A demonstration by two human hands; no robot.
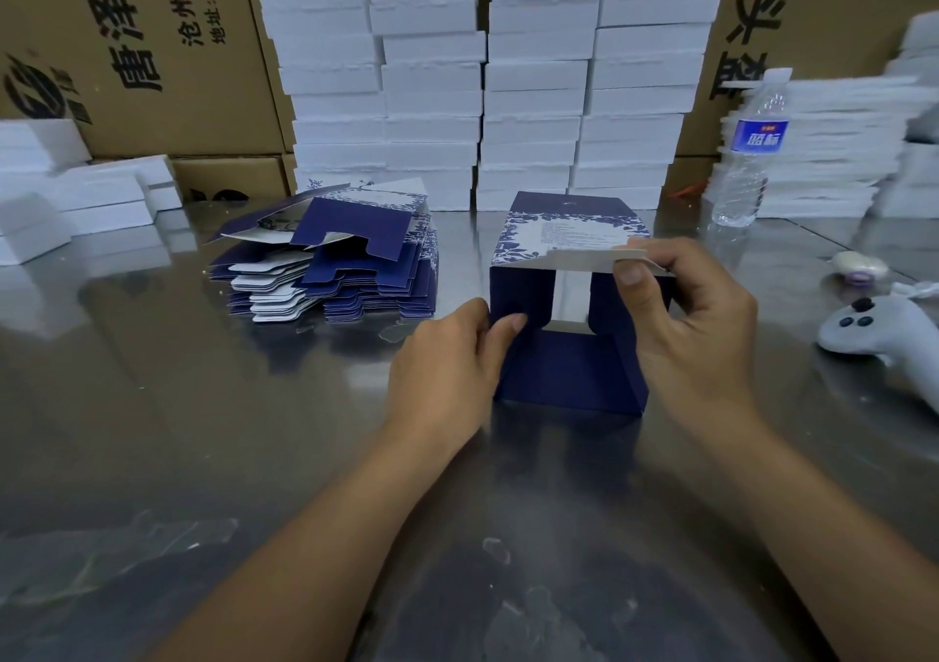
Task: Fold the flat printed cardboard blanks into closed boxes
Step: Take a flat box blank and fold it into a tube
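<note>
A dark blue box with a white floral panel (564,234) lies on its side on the steel table, its open end facing me. Two blue side flaps are folded inward across the opening, and a blue bottom flap (569,377) lies flat toward me. My left hand (447,356) holds the box's left edge, with the thumb pressing on the left side flap. My right hand (686,316) pinches the white-backed top flap (589,257) at its right end. A stack of flat blue printed blanks (335,265) lies to the left of the box.
White boxes (482,77) are stacked in tall columns behind, flanked by brown cartons (142,52). A water bottle (747,153) stands at the right, with more white stacks (823,153) behind it. A white controller (879,331) and a small oval object (861,265) lie at the right.
</note>
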